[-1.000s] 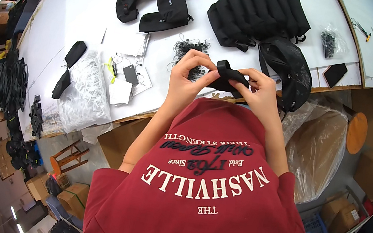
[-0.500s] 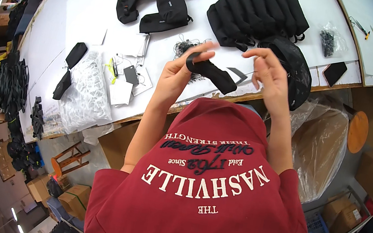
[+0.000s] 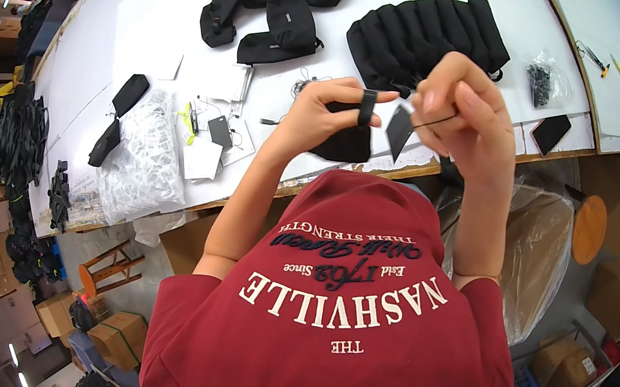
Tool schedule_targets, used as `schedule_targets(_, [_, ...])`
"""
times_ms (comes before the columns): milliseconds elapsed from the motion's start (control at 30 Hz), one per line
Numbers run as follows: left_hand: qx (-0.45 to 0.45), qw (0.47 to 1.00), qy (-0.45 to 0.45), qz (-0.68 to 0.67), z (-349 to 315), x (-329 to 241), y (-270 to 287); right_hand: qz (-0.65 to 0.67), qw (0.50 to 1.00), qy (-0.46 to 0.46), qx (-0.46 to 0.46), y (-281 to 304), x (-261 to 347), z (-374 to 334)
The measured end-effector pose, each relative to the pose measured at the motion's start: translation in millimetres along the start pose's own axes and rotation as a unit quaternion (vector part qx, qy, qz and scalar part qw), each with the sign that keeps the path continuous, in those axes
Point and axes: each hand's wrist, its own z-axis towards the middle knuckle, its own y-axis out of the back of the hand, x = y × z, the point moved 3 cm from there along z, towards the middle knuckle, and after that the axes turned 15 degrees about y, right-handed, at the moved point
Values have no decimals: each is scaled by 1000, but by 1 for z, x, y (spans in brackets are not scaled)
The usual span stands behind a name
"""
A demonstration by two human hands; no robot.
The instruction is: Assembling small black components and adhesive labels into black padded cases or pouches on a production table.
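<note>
My left hand (image 3: 313,118), above the table's near edge, grips a small black fabric pouch (image 3: 346,145). The pouch's strap loop (image 3: 366,109) stands up between the fingers. Raised just to the right, my right hand (image 3: 480,116) pinches the thin black cord (image 3: 434,123) of a dark hang tag (image 3: 399,131). The tag dangles between both hands, close to the pouch. Partly behind my left hand lies a tangle of thin black cords (image 3: 301,86) on the table.
The white table (image 3: 150,16) holds a row of black bags (image 3: 429,36), loose black bags (image 3: 280,31), two small pouches (image 3: 128,94), white cards (image 3: 201,159), a clear plastic bag (image 3: 143,152) and a phone (image 3: 550,134). A plastic-lined carton (image 3: 538,242) and a wooden stool (image 3: 589,230) stand right.
My right hand has moved up and closed on the tag's cord, and the tag now hangs beside the pouch. My left hand has turned the pouch, its strap loop now upright.
</note>
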Motion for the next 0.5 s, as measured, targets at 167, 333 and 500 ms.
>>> schedule_targets(167, [111, 993, 2, -46, -2, -1, -19, 105, 994, -18, 26, -17, -21, 12])
schedule_targets(333, [176, 984, 19, -19, -16, -6, -28, 110, 993, -39, 16, -17, -29, 11])
schedule_targets(500, [118, 992, -13, -34, -27, -1, -34, 131, 991, -1, -28, -5, -30, 12])
